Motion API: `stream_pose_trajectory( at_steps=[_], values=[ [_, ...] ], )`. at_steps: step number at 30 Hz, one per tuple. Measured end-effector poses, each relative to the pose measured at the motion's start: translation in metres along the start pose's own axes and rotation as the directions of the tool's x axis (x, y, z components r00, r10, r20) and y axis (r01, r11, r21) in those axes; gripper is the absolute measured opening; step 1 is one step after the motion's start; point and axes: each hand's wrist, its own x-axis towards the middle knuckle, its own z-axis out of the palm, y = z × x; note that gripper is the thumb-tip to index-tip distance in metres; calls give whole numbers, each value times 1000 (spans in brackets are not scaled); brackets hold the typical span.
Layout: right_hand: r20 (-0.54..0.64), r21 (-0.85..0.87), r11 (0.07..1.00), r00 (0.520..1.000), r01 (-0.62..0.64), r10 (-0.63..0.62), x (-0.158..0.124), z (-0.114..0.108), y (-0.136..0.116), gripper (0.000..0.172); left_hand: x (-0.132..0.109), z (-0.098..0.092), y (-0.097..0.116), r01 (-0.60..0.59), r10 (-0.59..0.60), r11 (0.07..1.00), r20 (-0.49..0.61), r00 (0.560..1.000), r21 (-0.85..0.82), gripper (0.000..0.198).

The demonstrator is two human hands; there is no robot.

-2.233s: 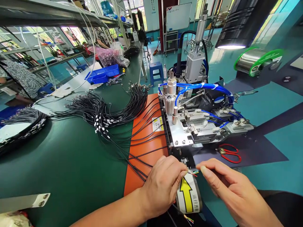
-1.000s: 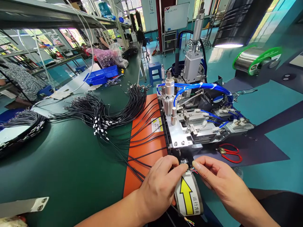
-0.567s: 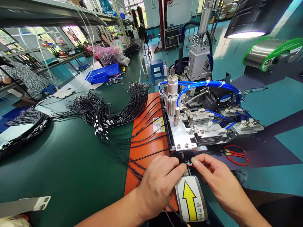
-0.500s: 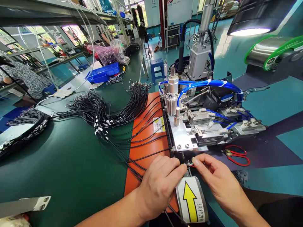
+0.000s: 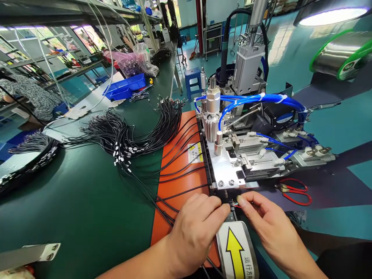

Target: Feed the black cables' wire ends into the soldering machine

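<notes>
At the near end of the metal machine [image 5: 223, 162], my left hand [image 5: 200, 221] is closed, its thumb and fingers pressed around the end of a black cable that mostly hides beneath it. My right hand [image 5: 264, 217] pinches thin coloured wires [image 5: 236, 205], red and green among them, at the cable's stripped end. Both sets of fingertips meet just above a narrow black rail [image 5: 231, 215]. Several black cables [image 5: 177, 190] run across the orange plate [image 5: 162, 217] into the machine's edge. Below my hands sits a white plate with a yellow arrow [image 5: 235, 248].
Red-handled cutters [image 5: 295, 190] lie right of my right hand. Bundled black cables [image 5: 122, 135] spread over the green table [image 5: 116, 217]. A blue tray [image 5: 124, 88] stands farther back. A solder wire spool [image 5: 334, 58] hangs at the upper right. One person [image 5: 35, 97] sits at the far left.
The view has shifted slightly, moving the machine and cutters a little rightward in the picture. Both hands keep almost the same place and grip on the wires.
</notes>
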Motion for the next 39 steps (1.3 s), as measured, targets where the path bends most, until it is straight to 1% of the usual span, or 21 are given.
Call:
stream_pose_trajectory(
  at_steps=[8, 21, 25, 30, 33, 36, 39],
  values=[
    [13, -25, 1000, 1000, -1, 1, 2, 0, 3, 39, 0, 0, 1, 26, -26, 1000, 23, 999, 4, 24],
    [-46, -58, 998, 999, -22, 19, 0, 3, 2, 41, 0, 1, 2, 39, -39, 999, 6, 999, 36, 22],
    [-91, -55, 998, 996, -19, 14, -2, 6, 1, 40, 1, 0, 2, 40, -41, 998, 14, 999, 45, 22],
    [-81, -69, 997, 997, -26, 21, -3, 10, 0, 43, 1, 0, 1, 42, -44, 998, 20, 999, 53, 23],
    [-107, -85, 996, 994, -15, 6, -5, 11, -3, 43, 1, 1, 1, 35, -36, 998, 18, 999, 58, 23],
    [-141, -150, 988, 989, 20, -41, -7, 12, -7, 40, 0, 1, 1, 32, -33, 998, 21, 999, 52, 24],
    [-177, -170, 984, 980, 55, -86, -9, 13, -10, 37, 0, 2, 1, 34, -36, 998, 24, 999, 50, 24]
  ],
)
